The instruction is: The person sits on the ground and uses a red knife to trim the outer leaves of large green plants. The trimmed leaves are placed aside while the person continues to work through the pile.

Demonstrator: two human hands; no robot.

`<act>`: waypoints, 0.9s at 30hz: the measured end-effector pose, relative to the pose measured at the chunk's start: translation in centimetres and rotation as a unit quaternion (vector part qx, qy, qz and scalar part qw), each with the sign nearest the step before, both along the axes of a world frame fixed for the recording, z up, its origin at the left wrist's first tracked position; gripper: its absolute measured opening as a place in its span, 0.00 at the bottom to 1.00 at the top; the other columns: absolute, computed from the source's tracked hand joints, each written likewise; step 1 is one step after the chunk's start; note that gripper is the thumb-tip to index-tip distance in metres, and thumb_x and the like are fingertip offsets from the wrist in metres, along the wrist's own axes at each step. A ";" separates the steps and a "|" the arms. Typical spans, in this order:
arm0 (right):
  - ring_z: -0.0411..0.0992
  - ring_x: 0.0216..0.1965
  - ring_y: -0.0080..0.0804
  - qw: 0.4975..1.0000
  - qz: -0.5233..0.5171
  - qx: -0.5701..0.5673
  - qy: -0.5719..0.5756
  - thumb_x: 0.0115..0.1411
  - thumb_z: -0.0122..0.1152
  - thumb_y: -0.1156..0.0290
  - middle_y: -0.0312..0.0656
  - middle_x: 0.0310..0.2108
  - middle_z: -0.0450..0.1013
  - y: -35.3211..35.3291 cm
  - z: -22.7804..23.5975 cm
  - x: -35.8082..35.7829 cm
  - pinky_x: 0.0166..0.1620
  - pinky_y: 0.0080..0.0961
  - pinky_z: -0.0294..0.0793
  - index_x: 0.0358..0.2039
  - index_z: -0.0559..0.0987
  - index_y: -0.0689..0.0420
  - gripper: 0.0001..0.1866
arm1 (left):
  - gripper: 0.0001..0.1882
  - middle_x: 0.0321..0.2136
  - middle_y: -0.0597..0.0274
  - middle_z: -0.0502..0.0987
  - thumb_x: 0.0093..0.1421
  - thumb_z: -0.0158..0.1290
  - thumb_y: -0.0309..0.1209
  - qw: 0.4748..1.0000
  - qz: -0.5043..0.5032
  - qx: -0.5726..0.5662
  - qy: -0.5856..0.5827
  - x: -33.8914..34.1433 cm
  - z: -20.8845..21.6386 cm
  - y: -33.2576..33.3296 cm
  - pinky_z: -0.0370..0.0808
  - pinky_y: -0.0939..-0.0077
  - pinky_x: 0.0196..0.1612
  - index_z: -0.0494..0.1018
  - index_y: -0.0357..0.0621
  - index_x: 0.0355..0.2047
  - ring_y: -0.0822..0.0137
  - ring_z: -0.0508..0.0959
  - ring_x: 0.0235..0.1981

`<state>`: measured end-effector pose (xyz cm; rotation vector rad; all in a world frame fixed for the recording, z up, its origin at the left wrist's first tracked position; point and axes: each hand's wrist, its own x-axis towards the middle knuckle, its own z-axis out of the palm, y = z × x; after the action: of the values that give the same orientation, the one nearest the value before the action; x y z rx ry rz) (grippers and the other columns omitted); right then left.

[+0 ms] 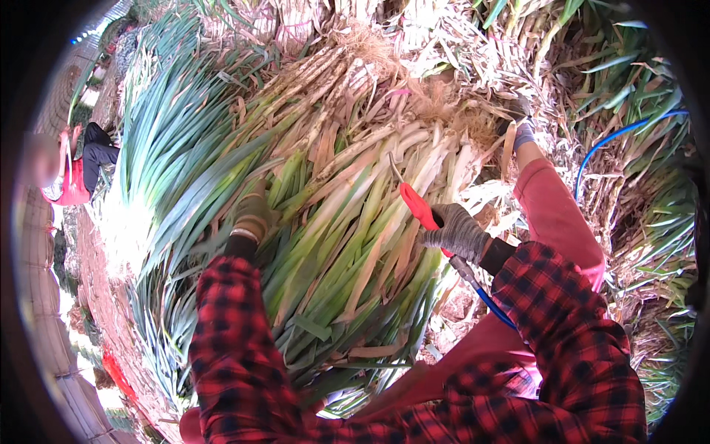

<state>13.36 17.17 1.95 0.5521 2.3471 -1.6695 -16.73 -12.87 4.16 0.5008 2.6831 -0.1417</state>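
Observation:
My right hand [457, 228], in a grey knit glove, is closed around a red air blow gun [418, 207]. Its thin metal nozzle points up and left over the pale stalks, and a blue hose [494, 305] runs from its lower end under my right forearm. A wide heap of long green onions [355, 200] lies before me, roots at the far side and green leaves toward the near left. Among the leaves at the heap's left rests my left hand [254, 213], in a dull green glove; its fingers are partly hidden and blurred.
Bundled onions [296, 26] stand along the far edge. Dry husks [510, 66] litter the ground at the far right, where more leaves [651, 148] lie beside a blue hose [614, 137]. My red-trousered leg [558, 214] stretches along the heap's right. Another person in red [74, 181] is at far left.

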 end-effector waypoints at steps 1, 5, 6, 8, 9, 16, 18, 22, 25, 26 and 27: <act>0.65 0.23 0.26 1.000 -0.008 0.007 0.000 0.45 0.71 0.64 0.42 0.19 0.68 0.1 -0.2 0.6 0.32 0.29 0.70 0.31 0.76 0.65 0.20 | 0.39 0.47 0.47 0.79 0.44 0.70 0.40 0.999 -0.033 0.025 -0.010 1.8 1.4 0.7 0.73 0.58 0.53 0.70 0.51 0.58 0.46 0.78 0.49; 0.65 0.24 0.22 0.998 -0.057 -0.030 -0.016 0.44 0.71 0.64 0.36 0.20 0.69 0.3 -0.3 2.5 0.31 0.28 0.70 0.27 0.75 0.65 0.18 | 0.32 0.39 0.49 0.82 0.48 0.68 0.38 0.948 -0.053 0.244 -0.197 9.2 6.0 -0.2 0.75 0.66 0.49 0.75 0.39 0.53 0.53 0.81 0.41; 0.68 0.24 0.22 0.995 -0.074 -0.056 -0.025 0.45 0.71 0.64 0.37 0.20 0.71 -0.2 -0.2 2.6 0.31 0.29 0.70 0.27 0.78 0.66 0.17 | 0.32 0.38 0.49 0.82 0.48 0.67 0.40 0.916 -0.012 0.292 -0.276 10.3 5.5 -1.2 0.75 0.67 0.49 0.75 0.36 0.52 0.55 0.81 0.40; 0.70 0.23 0.24 0.993 -0.087 -0.051 -0.057 0.46 0.70 0.64 0.40 0.20 0.74 -0.9 0.3 3.8 0.30 0.29 0.70 0.27 0.80 0.67 0.17 | 0.37 0.41 0.50 0.82 0.47 0.68 0.43 0.834 0.117 0.334 -0.424 12.3 4.4 -1.9 0.75 0.70 0.49 0.74 0.27 0.51 0.58 0.81 0.42; 0.71 0.23 0.25 0.993 -0.079 -0.052 -0.067 0.46 0.70 0.63 0.40 0.20 0.75 -2.2 0.5 3.9 0.29 0.29 0.70 0.27 0.80 0.67 0.17 | 0.37 0.42 0.50 0.81 0.48 0.68 0.42 0.891 0.100 0.276 -0.346 12.6 2.4 -3.5 0.75 0.71 0.49 0.73 0.26 0.52 0.59 0.81 0.42; 0.76 0.29 0.33 0.981 0.193 0.027 -0.013 0.42 0.71 0.57 0.48 0.25 0.76 -12.8 3.8 7.5 0.37 0.34 0.74 0.33 0.79 0.62 0.23 | 0.45 0.48 0.44 0.78 0.46 0.69 0.40 0.927 0.052 0.177 -0.325 12.7 -0.2 -3.1 0.74 0.71 0.51 0.66 0.21 0.58 0.61 0.79 0.48; 0.73 0.27 0.29 0.963 0.258 0.070 -0.019 0.43 0.70 0.59 0.47 0.24 0.75 -13.6 3.5 7.2 0.36 0.33 0.74 0.34 0.78 0.62 0.22 | 0.47 0.47 0.45 0.79 0.45 0.69 0.42 0.906 0.015 0.189 -0.379 11.9 -0.1 -4.2 0.74 0.72 0.50 0.65 0.21 0.58 0.64 0.79 0.47; 0.79 0.32 0.37 0.985 0.133 0.013 -0.107 0.41 0.73 0.54 0.51 0.28 0.77 -9.8 2.5 3.9 0.37 0.38 0.76 0.36 0.80 0.60 0.26 | 0.42 0.43 0.51 0.80 0.47 0.68 0.41 0.910 -0.054 0.192 -0.363 11.3 -0.2 -5.3 0.75 0.73 0.47 0.68 0.25 0.56 0.68 0.79 0.42; 0.79 0.31 0.40 0.978 0.190 0.054 -0.073 0.42 0.72 0.55 0.51 0.28 0.77 -11.6 2.4 5.4 0.37 0.38 0.76 0.36 0.80 0.59 0.25 | 0.34 0.39 0.56 0.81 0.51 0.65 0.40 0.880 -0.051 0.239 -0.408 11.0 0.1 -5.4 0.75 0.72 0.43 0.72 0.30 0.54 0.69 0.78 0.37; 0.78 0.32 0.44 0.970 0.225 0.074 -0.049 0.42 0.71 0.57 0.51 0.28 0.77 -12.8 3.2 6.5 0.38 0.38 0.76 0.36 0.80 0.58 0.23 | 0.33 0.38 0.57 0.81 0.51 0.65 0.40 0.873 -0.052 0.248 -0.416 10.5 -0.5 -5.5 0.75 0.73 0.43 0.73 0.31 0.53 0.70 0.78 0.36; 0.77 0.31 0.47 0.966 0.251 0.063 -0.008 0.42 0.70 0.57 0.51 0.28 0.77 -13.9 3.0 7.2 0.38 0.38 0.76 0.36 0.80 0.58 0.23 | 0.33 0.38 0.58 0.81 0.51 0.65 0.40 0.868 -0.053 0.254 -0.424 10.4 -0.4 -5.3 0.75 0.73 0.42 0.73 0.32 0.53 0.70 0.78 0.36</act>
<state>20.52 3.32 4.98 -0.0226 2.3321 -1.2854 -6.32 -18.15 3.75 0.6665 1.7904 0.6330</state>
